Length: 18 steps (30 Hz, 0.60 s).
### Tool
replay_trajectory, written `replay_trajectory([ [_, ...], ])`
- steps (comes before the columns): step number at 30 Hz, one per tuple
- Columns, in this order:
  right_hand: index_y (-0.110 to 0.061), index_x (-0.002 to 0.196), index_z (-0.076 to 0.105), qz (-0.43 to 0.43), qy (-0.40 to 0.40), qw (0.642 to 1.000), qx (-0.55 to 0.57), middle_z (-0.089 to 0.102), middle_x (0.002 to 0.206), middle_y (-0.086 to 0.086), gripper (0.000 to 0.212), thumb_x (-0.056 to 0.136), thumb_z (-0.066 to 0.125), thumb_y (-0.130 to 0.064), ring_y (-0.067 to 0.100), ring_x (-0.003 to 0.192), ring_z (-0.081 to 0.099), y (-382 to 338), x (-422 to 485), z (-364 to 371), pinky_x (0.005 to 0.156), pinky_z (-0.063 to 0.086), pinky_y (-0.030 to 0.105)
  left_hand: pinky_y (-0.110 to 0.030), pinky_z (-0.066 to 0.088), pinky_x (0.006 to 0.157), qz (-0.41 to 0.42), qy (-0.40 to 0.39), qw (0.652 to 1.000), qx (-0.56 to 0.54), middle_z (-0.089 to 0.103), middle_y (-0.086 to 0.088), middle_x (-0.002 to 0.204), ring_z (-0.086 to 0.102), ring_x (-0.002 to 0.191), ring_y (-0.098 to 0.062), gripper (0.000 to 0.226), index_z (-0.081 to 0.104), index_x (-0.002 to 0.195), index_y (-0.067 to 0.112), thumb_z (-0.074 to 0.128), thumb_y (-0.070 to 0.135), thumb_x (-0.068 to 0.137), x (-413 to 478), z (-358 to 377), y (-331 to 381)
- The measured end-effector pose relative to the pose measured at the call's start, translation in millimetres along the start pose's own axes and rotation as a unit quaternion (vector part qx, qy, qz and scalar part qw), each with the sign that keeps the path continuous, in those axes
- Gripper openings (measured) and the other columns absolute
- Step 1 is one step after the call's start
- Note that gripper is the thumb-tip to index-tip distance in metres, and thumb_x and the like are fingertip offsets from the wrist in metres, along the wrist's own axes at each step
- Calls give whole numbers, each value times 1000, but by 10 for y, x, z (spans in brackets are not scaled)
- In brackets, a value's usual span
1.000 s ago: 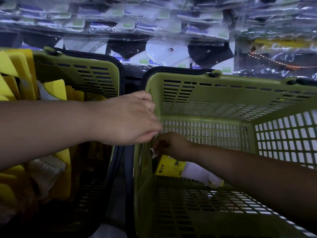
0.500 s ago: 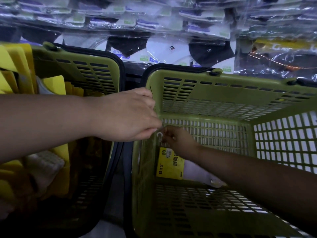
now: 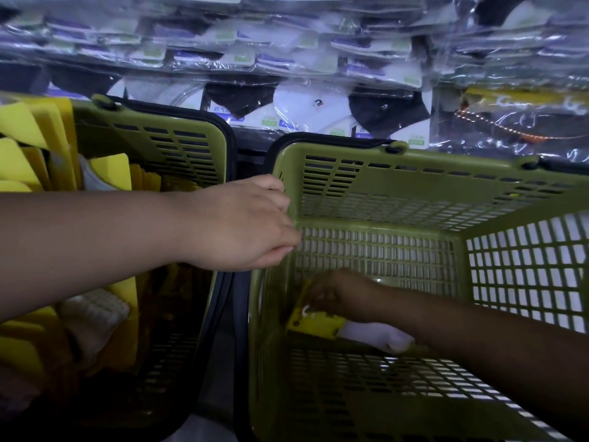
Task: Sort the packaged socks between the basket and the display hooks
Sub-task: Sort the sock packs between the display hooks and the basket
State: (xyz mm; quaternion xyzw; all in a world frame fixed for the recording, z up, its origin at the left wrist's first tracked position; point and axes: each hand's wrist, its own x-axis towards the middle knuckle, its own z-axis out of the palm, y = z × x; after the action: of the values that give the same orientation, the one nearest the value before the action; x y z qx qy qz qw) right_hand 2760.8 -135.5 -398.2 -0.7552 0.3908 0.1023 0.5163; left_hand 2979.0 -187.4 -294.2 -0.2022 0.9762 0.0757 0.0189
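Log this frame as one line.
left hand holds right basket rim | right hand pinches yellow-carded sock pack low inside it | left basket holds yellow packs

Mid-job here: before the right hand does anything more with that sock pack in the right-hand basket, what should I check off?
1. Right hand grip on the sock pack: ok, fingers pinch the yellow card's top edge.
2. Pack inside the right basket, near its left wall: ok.
3. Pack resting on the basket floor: cannot tell.
4. Left hand steadying that basket: it is at the rim's left corner; firm grip cannot tell.
5. Left basket has packs left to sort: ok, many yellow cards stand in it.
6. Free hook on the display: cannot tell, bagged socks cover it.
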Motion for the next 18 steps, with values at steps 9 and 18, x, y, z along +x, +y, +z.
replay_trajectory([
  [9,-24,72,76,-45,278,847,451,69,68,-6,9,68,69,-27,5,64,61,-860,-733,-1286,60,50,18,-22,42,99,-356,134,716,-586,60,-1,123,57,112,-12,56,45,125,14,71,29,78,284,-473,96],
  [18,-15,70,71,-98,488,812,305,67,74,-12,13,81,70,-24,-1,65,60,-1925,-898,-2093,59,46,9,-26,47,49,-325,351,701,-530,70,-8,67,60,55,-13,22,57,84,23,57,3,93,186,-1582,-238],
])
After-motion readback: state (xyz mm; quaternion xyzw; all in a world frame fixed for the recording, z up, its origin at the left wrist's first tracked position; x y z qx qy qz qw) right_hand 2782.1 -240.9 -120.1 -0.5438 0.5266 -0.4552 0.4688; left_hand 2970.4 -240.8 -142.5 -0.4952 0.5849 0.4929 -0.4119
